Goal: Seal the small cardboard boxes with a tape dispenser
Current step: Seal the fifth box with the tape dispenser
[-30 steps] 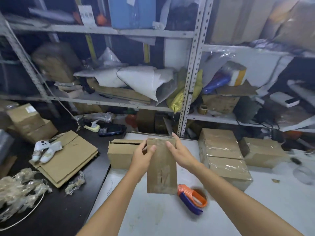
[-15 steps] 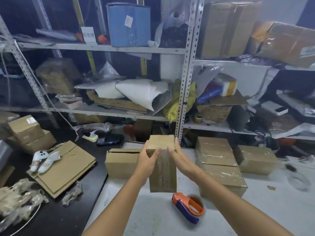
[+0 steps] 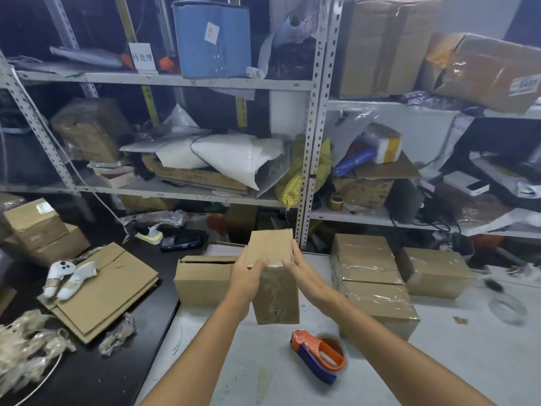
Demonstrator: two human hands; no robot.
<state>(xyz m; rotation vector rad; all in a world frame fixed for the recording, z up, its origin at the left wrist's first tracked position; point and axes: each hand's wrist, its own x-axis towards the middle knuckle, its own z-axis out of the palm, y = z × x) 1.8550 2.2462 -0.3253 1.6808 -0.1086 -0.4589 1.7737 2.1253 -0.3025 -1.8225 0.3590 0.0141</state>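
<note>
Hands first: I see my left hand (image 3: 248, 276) and my right hand (image 3: 304, 271) squeezing a small taped box (image 3: 273, 276) between them, up over the grey table (image 3: 439, 361), with the orange tape dispenser (image 3: 320, 356) lying on the table just below it.

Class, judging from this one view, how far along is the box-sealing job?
Done: three boxes on the right, such as the front taped box, shine with tape. In hand: the left hand and right hand hold a small box, film already on its side. Left: the open-topped box shows a gap between its flaps; the tape dispenser lies unused.
</note>
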